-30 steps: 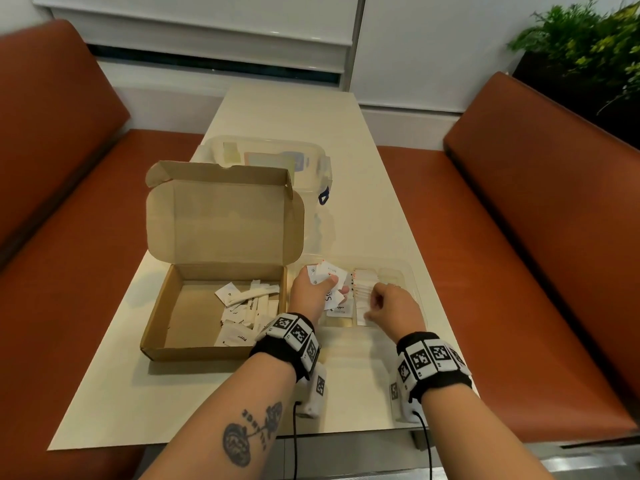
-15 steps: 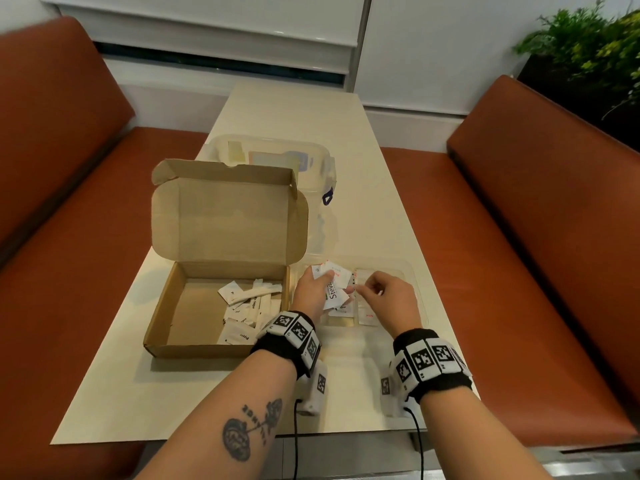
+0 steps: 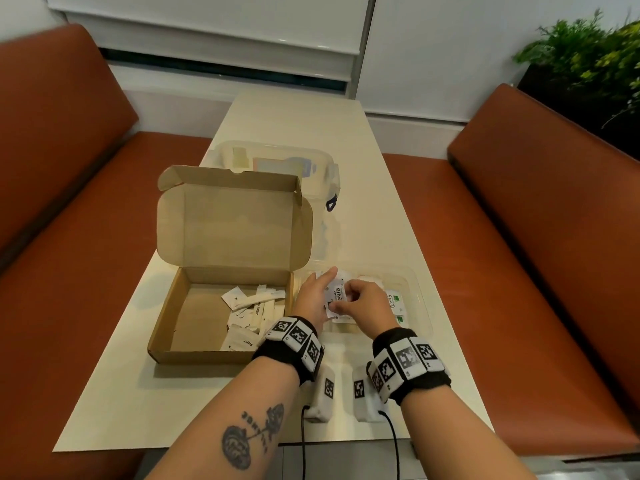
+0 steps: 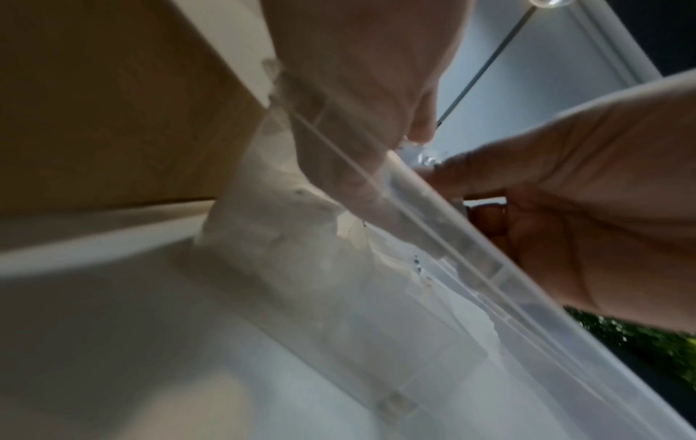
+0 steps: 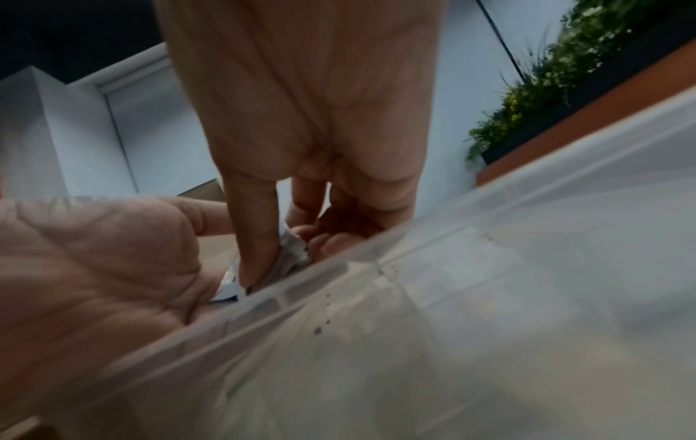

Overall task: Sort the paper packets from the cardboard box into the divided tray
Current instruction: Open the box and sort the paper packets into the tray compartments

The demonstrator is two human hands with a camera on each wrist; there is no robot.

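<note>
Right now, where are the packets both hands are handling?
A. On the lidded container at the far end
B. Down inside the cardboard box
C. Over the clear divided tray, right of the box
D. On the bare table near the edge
C: the left hand and right hand meet on the white Stevia packets above the clear divided tray, beside the open cardboard box, not in it.
</note>
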